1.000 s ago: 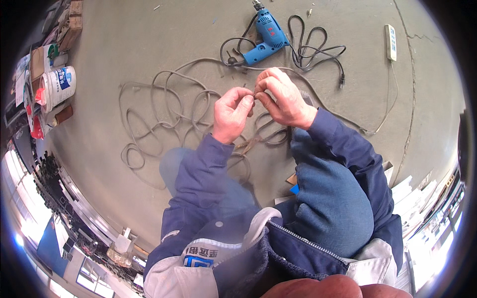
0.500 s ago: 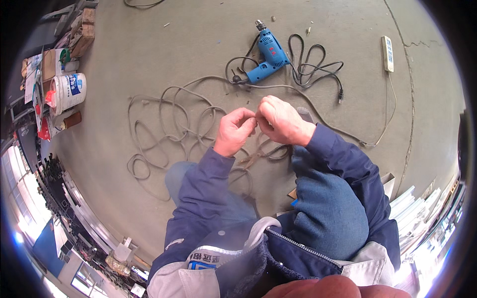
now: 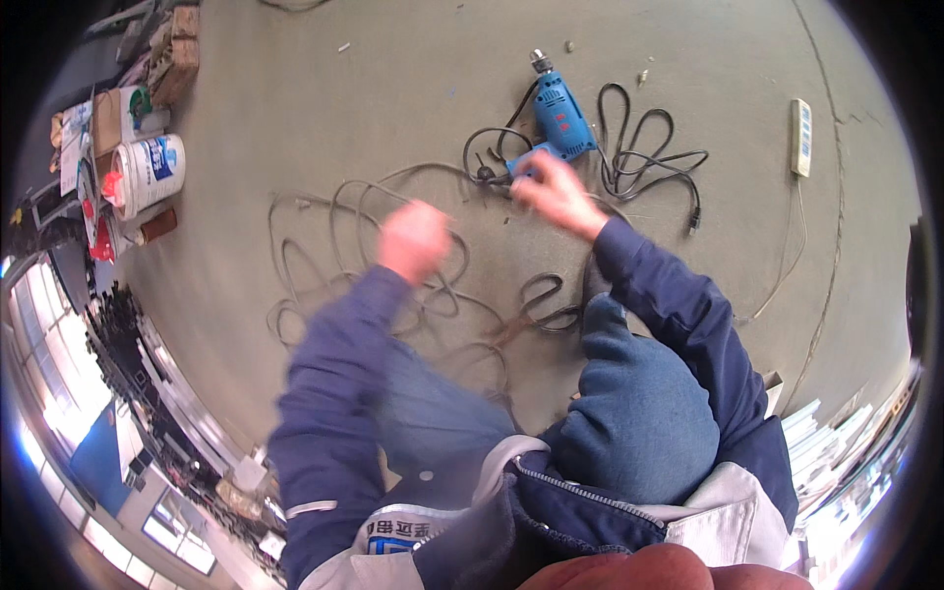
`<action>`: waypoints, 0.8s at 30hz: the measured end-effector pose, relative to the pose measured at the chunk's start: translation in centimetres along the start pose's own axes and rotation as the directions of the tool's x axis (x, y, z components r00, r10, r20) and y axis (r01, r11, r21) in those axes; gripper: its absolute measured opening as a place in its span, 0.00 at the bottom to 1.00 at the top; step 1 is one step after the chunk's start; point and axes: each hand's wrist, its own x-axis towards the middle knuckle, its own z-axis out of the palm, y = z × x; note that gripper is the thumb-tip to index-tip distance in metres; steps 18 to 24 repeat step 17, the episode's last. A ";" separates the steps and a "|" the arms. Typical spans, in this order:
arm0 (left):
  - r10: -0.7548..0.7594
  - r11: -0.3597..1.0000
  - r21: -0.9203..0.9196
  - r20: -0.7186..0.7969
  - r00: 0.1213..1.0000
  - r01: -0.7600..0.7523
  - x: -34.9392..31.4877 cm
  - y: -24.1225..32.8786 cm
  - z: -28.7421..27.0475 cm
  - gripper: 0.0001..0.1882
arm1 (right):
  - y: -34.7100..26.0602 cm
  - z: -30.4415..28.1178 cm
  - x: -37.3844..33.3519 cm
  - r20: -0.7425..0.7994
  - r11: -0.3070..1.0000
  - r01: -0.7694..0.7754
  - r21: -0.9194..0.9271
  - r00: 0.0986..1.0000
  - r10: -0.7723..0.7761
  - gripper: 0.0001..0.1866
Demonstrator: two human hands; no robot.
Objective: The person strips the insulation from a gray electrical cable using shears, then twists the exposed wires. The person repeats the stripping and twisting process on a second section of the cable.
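My right hand [image 3: 553, 193] reaches beside the blue plastic corded drill [image 3: 559, 120]; grip blurred, can't tell. Left hand [image 3: 413, 239] blurred over limp grey cable [image 3: 324, 236]. Drill probably heavy, rigid; grab handle.

We see the drill [image 3: 560, 123] lying on the floor [image 3: 393, 98], just beyond the right hand [image 3: 553, 194], with the power strip [image 3: 801, 136] well to its right. The loose cable [image 3: 334, 256] sprawls under the left hand [image 3: 413, 239], and the bucket [image 3: 147, 174] stands far left.
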 end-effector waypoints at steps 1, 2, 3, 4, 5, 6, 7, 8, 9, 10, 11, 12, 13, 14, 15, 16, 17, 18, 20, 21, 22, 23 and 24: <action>-0.048 0.963 0.265 0.016 0.999 0.042 -0.5 -5.7 -1.0 0.07 | 0.2 -1.9 1.7 -0.175 0.941 0.052 -0.335 0.978 -0.116 0.19; -0.076 0.963 0.255 -0.072 0.995 0.092 -0.7 -13.0 -4.1 0.05 | 0.3 -3.9 3.5 -0.253 0.784 0.158 -0.600 0.892 -0.374 0.22; -0.748 0.663 -0.202 -0.194 0.634 0.721 0.0 -19.6 -7.4 0.10 | 0.3 -5.5 5.0 -0.317 0.629 0.096 -0.771 0.799 -0.511 0.25; -0.784 0.530 0.174 -0.272 0.558 0.830 0.9 -26.4 -14.7 0.11 | 0.4 -6.5 6.1 -0.347 0.599 0.015 -0.801 0.803 -0.484 0.30; -0.899 0.395 -0.181 -0.280 0.338 0.900 0.6 -28.7 -18.3 0.13 | 0.6 -6.6 7.1 -0.350 0.584 -0.107 -0.805 0.880 -0.321 0.33; -0.981 0.178 -0.337 -0.140 0.138 0.924 0.8 -30.1 -21.1 0.16 | 0.9 -6.7 8.0 -0.333 0.548 -0.169 -0.819 0.918 -0.215 0.35; -0.931 0.345 -0.211 -0.203 0.304 0.914 0.0 -29.5 -20.4 0.16 | 0.9 -7.3 8.4 -0.331 0.500 -0.235 -0.834 0.937 -0.113 0.36; -0.856 0.461 -0.022 -0.277 0.437 0.887 -1.8 -28.2 -21.0 0.17 | 0.3 -6.7 9.4 -0.276 0.511 -0.154 -0.846 0.946 -0.171 0.38; -0.741 0.554 0.107 -0.388 0.548 0.826 -4.1 -25.4 -20.1 0.27 | -1.0 -6.1 9.8 -0.288 0.544 -0.138 -0.827 0.937 -0.199 0.38; -0.630 0.373 0.445 -0.522 0.574 0.814 -4.8 -22.4 -17.5 0.39 | -2.4 -5.7 10.4 -0.312 0.576 -0.237 -0.782 0.950 -0.032 0.39; -0.804 0.501 -0.033 -0.387 0.451 0.865 -5.6 -17.8 -15.3 0.46 | -3.1 -5.6 10.0 -0.349 0.556 -0.307 -0.773 0.937 0.032 0.42; -0.898 0.432 -0.208 -0.191 0.397 0.877 -6.1 -12.2 -12.8 0.43 | -3.2 -5.3 9.7 -0.386 0.469 -0.363 -0.805 0.921 0.051 0.45; -0.905 0.387 -0.192 0.109 0.412 0.902 -6.7 -6.6 -11.5 0.39 | -3.5 -5.7 9.4 -0.386 0.503 -0.392 -0.770 0.914 0.122 0.47; -0.821 0.054 -0.211 0.547 0.163 0.976 -6.8 -2.0 -10.6 0.35 | -3.7 -5.8 8.8 -0.383 0.571 -0.341 -0.747 0.922 0.049 0.47; -0.776 0.107 -0.248 0.585 0.237 0.963 -6.5 3.3 -10.1 0.34 | -4.0 -6.0 7.7 -0.389 0.626 -0.311 -0.716 0.921 0.013 0.48; -0.685 0.158 -0.262 0.665 0.297 0.952 -6.7 8.6 -10.7 0.32 | -4.2 -6.4 5.8 -0.405 0.675 -0.283 -0.682 0.914 -0.026 0.48; -0.688 0.182 -0.294 0.643 0.335 0.938 -7.0 8.9 -11.0 0.32 | -4.7 -6.7 4.0 -0.420 0.731 -0.267 -0.627 0.907 -0.029 0.51; -0.688 0.182 -0.294 0.643 0.335 0.938 -7.0 8.9 -11.0 0.32 | -4.7 -6.7 4.0 -0.420 0.731 -0.267 -0.627 0.907 -0.029 0.51; -0.688 0.182 -0.294 0.643 0.335 0.938 -7.0 8.9 -11.0 0.32 | -4.7 -6.7 4.0 -0.420 0.731 -0.267 -0.627 0.907 -0.029 0.51; -0.688 0.182 -0.294 0.643 0.335 0.938 -7.0 8.9 -11.0 0.32 | -4.7 -6.7 4.0 -0.420 0.731 -0.267 -0.627 0.907 -0.029 0.51; -0.688 0.182 -0.294 0.643 0.335 0.938 -7.0 8.9 -11.0 0.32 | -4.7 -6.7 4.0 -0.420 0.731 -0.267 -0.627 0.907 -0.029 0.51; -0.688 0.182 -0.294 0.643 0.335 0.938 -7.0 8.9 -11.0 0.32 | -4.7 -6.7 4.0 -0.420 0.731 -0.267 -0.627 0.907 -0.029 0.51; -0.688 0.182 -0.294 0.643 0.335 0.938 -7.0 8.9 -11.0 0.32 | -4.7 -6.7 4.0 -0.420 0.731 -0.267 -0.627 0.907 -0.029 0.51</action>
